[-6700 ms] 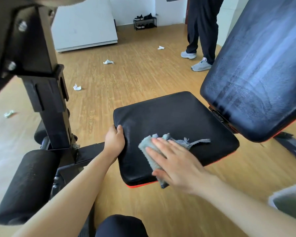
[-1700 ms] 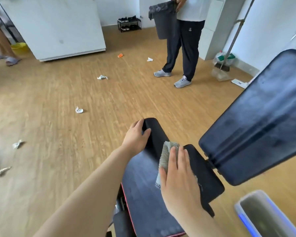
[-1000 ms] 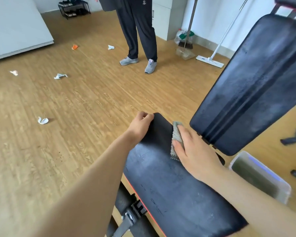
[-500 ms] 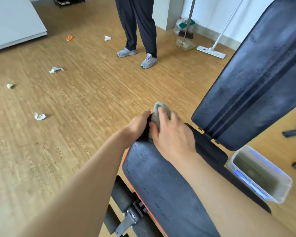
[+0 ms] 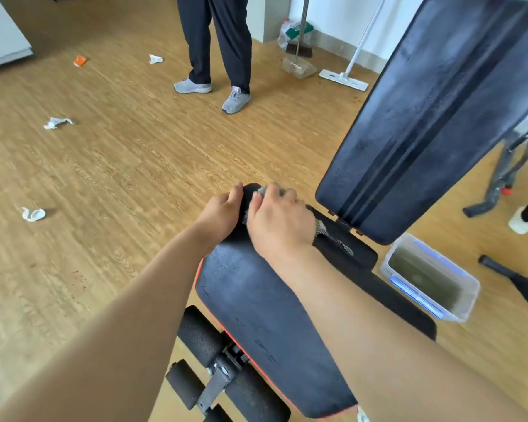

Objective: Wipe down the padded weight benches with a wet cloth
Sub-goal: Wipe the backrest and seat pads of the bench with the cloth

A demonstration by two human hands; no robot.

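The black padded seat pad [image 5: 256, 303] of the weight bench runs from the lower middle up to my hands. Its raised black backrest [image 5: 433, 117] tilts up at the right, streaked with damp. My left hand [image 5: 221, 214] grips the seat pad's far left corner. Beside it, my right hand [image 5: 279, 219] presses the grey cloth [image 5: 323, 229] onto the far end of the seat; a frayed tail of cloth trails out to the right of my palm.
A clear plastic tub of murky water [image 5: 430, 277] stands on the wood floor right of the bench. A person in dark trousers [image 5: 217, 44] stands beyond. Paper scraps [image 5: 57, 122] litter the floor; a mop [image 5: 345, 76], brush and dustpan lean at the wall. Foam rollers [image 5: 201, 336] sit below.
My right hand has slid the cloth along the far end of the seat, from beside the backrest over to the left corner next to my left hand. My left hand keeps its grip.
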